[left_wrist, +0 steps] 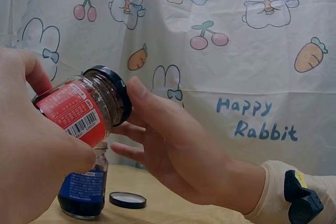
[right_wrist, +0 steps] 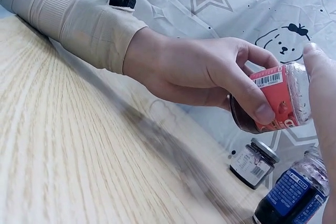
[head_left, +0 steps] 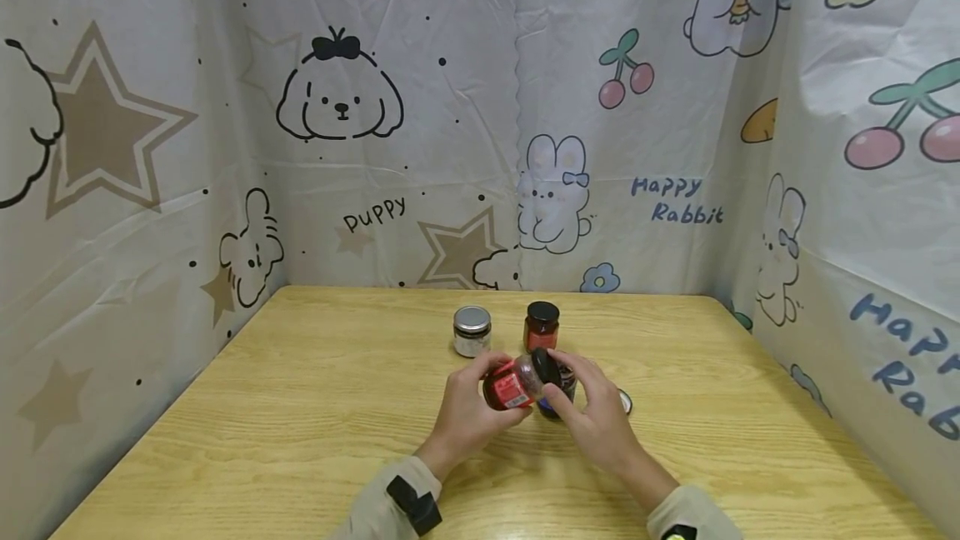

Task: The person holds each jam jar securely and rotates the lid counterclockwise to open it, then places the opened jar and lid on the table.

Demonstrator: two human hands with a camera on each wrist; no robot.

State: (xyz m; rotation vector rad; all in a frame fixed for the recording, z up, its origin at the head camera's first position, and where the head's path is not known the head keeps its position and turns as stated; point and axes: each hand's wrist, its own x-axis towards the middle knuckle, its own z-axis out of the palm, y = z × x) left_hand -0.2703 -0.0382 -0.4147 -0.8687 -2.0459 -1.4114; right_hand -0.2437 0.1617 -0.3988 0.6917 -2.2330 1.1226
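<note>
My left hand (head_left: 468, 411) grips a glass jar (head_left: 510, 386) with a red label, holding it tilted above the table with its top toward the right. The thumb and fingers of my right hand (head_left: 603, 423) are on the jar's black lid (left_wrist: 118, 94), which sits on the mouth. Below and behind the held jar stands a blue-labelled glass jar (left_wrist: 83, 190) with dark contents and no lid on it. Beside that jar a loose lid (left_wrist: 128, 200) lies on the table with its pale inside up.
Farther back on the wooden table (head_left: 300, 382) stand a white-labelled jar (head_left: 472, 336) with a silver lid and a red-labelled jar (head_left: 542, 327) with a black lid. Printed cloth curtains (head_left: 420, 165) enclose the table at the back and both sides.
</note>
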